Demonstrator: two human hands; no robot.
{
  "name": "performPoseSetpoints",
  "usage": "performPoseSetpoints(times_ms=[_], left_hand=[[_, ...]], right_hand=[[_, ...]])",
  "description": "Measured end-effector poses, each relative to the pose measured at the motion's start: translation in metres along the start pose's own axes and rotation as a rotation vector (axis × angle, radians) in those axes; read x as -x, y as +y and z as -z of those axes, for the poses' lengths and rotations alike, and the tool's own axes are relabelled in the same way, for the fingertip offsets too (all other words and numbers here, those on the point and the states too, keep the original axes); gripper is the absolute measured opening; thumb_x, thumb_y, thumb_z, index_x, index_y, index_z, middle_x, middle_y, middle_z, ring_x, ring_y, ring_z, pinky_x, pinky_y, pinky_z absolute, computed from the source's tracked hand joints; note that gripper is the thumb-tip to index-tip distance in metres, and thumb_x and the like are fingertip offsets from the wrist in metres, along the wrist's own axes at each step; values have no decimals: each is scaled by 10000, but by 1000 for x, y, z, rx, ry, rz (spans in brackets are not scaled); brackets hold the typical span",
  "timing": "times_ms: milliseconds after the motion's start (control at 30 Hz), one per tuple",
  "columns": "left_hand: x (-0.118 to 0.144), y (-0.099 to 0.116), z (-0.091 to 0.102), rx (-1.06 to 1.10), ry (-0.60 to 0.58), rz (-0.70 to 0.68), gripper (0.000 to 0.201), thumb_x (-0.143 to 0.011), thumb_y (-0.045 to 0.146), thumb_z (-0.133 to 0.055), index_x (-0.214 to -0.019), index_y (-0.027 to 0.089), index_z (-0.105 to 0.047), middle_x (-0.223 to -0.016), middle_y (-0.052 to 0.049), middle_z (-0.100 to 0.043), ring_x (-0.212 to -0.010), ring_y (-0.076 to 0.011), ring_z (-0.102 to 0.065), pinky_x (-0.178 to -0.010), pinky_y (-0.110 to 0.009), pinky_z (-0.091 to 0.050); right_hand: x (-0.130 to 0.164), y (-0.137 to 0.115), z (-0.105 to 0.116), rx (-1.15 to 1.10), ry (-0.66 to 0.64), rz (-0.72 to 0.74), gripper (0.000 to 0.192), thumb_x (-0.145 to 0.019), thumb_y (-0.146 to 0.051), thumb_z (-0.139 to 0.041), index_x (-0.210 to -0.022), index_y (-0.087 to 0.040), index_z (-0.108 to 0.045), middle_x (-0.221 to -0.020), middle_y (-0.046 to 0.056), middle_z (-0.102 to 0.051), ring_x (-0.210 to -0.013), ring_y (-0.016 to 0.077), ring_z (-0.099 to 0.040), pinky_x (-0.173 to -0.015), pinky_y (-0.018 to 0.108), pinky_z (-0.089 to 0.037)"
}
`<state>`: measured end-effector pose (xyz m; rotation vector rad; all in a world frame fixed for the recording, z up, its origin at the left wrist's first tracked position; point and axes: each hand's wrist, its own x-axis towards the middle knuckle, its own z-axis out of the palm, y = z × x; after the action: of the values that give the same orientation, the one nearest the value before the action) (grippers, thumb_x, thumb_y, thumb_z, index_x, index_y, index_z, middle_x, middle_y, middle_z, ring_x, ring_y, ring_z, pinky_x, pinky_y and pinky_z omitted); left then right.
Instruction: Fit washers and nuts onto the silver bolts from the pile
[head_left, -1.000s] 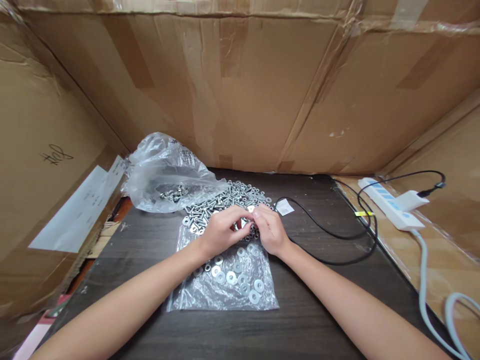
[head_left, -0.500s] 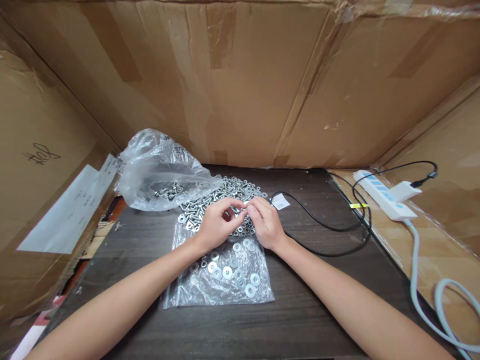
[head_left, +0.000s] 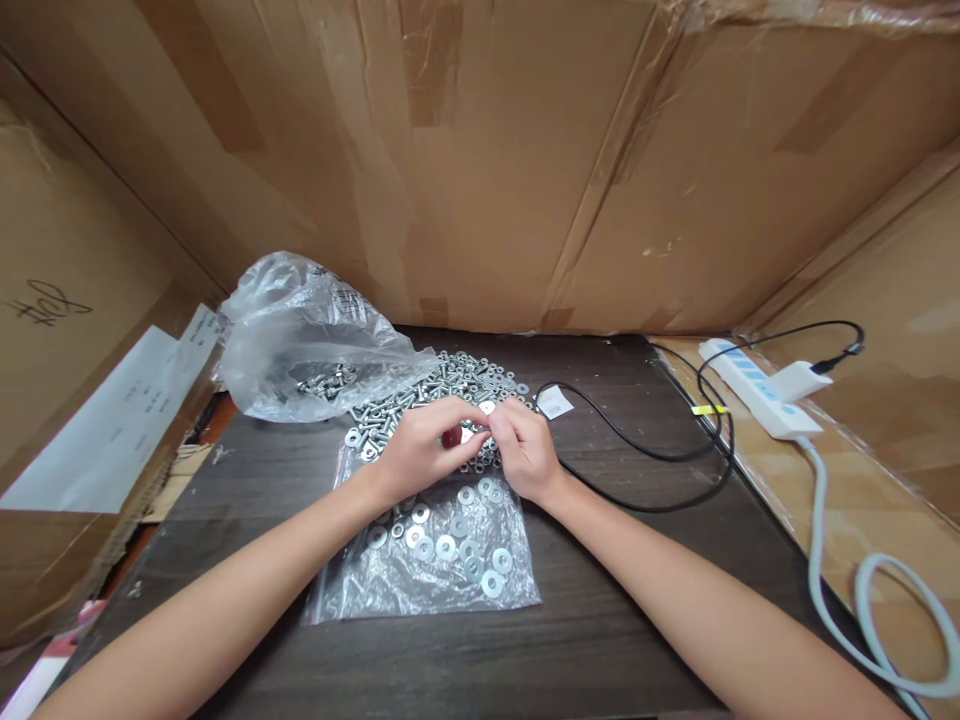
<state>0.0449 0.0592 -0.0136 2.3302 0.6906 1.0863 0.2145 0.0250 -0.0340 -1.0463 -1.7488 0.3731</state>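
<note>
Head view: both hands sit a little nearer the person than a second ago, fingertips still pinched together over the heap of bolts (head_left: 442, 385). The left hand (head_left: 416, 455) and right hand (head_left: 525, 455) seem to grip one small bolt (head_left: 472, 433) between them, lying roughly left to right above the flat plastic bag (head_left: 427, 580) of washers (head_left: 457, 535) on the table (head_left: 600, 620)

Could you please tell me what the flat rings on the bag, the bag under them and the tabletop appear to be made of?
The flat silver washers look like bright plated or stainless metal: they glint sharply. The clear flat bag beneath them seems to be thin plastic film, crinkled and glossy. The dark brown table shows wood grain with a matte finish; whether it is solid wood or laminate cannot be told.
</note>
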Motion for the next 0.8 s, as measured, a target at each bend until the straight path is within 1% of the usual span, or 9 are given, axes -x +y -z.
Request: performPoseSetpoints(times_ms=[67,133,233,333,400,500,600,700,800], left_hand=[[1,-3,4,-183,2,-193,117,-924,198,-577,-960,181,-687,-854,-35,-717,-659,-107,-624,-629,-229,-511],[2,-7,7,-293,-5,-305,149,-938,182,-560,-1002,204,-694,-916,-38,-741,-767,-128,-683,-663,-225,-532],[4,-11,10,-339,-65,-347,180,-950,209,-551,-1039,242,-704,-980,-34,-752,-816,-140,-709,-685,-230,-550],[4,-7,9,-311,-103,-311,179,-946,216,-553,-1014,246,-716,-991,-36,-753,-793,-142,-704,-679,-238,-549],[0,-2,6,-214,-91,-184,161,-928,223,-569,-985,228,-719,-957,-39,-746,-758,-136,-685,-683,-244,-545],[-8,7,4,108,-55,228,132,-862,286,-647,-929,192,-710,-805,-20,-704,-572,-94,-582,-572,-219,-510],[-16,9,6,529,-157,569,155,-813,322,-685,-870,179,-708,-658,0,-624,-497,-84,-511,-468,-195,-454],[-17,6,10,788,-293,737,125,-788,304,-686,-795,184,-719,-638,0,-577,-504,-81,-471,-445,-184,-414],[-14,6,9,804,-384,740,128,-803,285,-662,-828,184,-736,-574,24,-513,-494,-77,-433,-450,-181,-385]], right_hand=[[1,1,-2,-68,-2,-74,436,-1000,-282,-344,-573,-211,-394,-549,-7,-410,-562,150,-427,-581,309,-328],[1,2,-3,-104,-14,-141,475,-996,-307,-353,-532,-208,-380,-529,-6,-414,-535,140,-429,-565,306,-327],[2,6,-4,-107,-33,-205,509,-977,-333,-382,-484,-207,-372,-510,-2,-422,-515,135,-432,-547,304,-324],[3,9,-4,-118,-43,-248,523,-963,-347,-405,-460,-206,-389,-499,4,-435,-506,137,-445,-540,305,-328],[3,8,-3,-123,-27,-273,530,-975,-365,-391,-469,-207,-402,-492,6,-441,-507,141,-453,-543,308,-333],[2,3,0,-80,45,-249,490,-1000,-387,-346,-553,-206,-433,-537,5,-453,-538,145,-449,-554,306,-331],[1,-3,4,-5,94,-127,345,-986,-352,-374,-691,-206,-476,-650,9,-485,-611,153,-459,-595,305,-348],[0,-7,7,55,86,-2,186,-935,-318,-449,-793,-208,-492,-733,20,-509,-670,166,-482,-640,313,-382],[0,-8,8,135,59,81,156,-901,-293,-486,-768,-213,-469,-703,19,-498,-650,170,-468,-631,319,-373]])
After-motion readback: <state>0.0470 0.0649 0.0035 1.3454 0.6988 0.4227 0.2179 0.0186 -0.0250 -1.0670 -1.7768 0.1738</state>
